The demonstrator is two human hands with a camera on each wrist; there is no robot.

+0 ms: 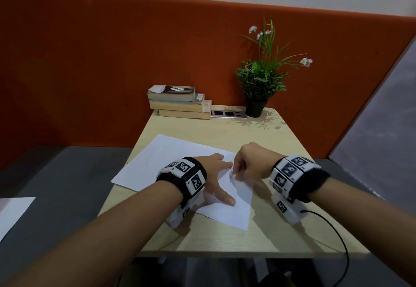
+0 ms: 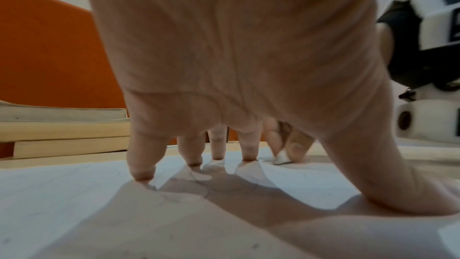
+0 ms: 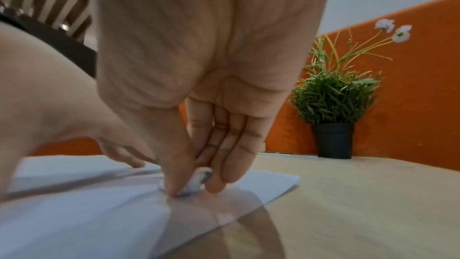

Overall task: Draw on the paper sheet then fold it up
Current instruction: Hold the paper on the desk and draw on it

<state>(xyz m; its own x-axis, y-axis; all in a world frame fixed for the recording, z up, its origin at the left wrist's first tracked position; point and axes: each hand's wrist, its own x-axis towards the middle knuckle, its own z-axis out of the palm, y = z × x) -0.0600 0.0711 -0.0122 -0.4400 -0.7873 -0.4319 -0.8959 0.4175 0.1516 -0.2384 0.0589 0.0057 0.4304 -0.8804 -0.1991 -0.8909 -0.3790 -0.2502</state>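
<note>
A white paper sheet (image 1: pixel 144 169) lies slanted on the light wooden table (image 1: pixel 281 196), with faint pencil lines on its far left part. My left hand (image 1: pixel 221 181) presses flat on the sheet, fingers spread and thumb stretched toward me; in the left wrist view the fingertips (image 2: pixel 143 174) touch the paper (image 2: pixel 74 194). Just right of it, my right hand (image 1: pixel 235 174) pinches a small white eraser (image 3: pixel 199 181) between thumb and fingers, its tip down on the paper (image 3: pixel 74 214). The eraser (image 2: pixel 280 159) also shows beyond the left fingers.
A stack of books (image 1: pixel 180 102) and a potted plant (image 1: pixel 255 84) stand at the table's far edge, with a socket panel (image 1: pixel 228 114) between them. An orange partition (image 1: pixel 90 61) rises behind. A black cable (image 1: pixel 333 230) trails off my right wrist. Another white sheet (image 1: pixel 13 212) lies lower left.
</note>
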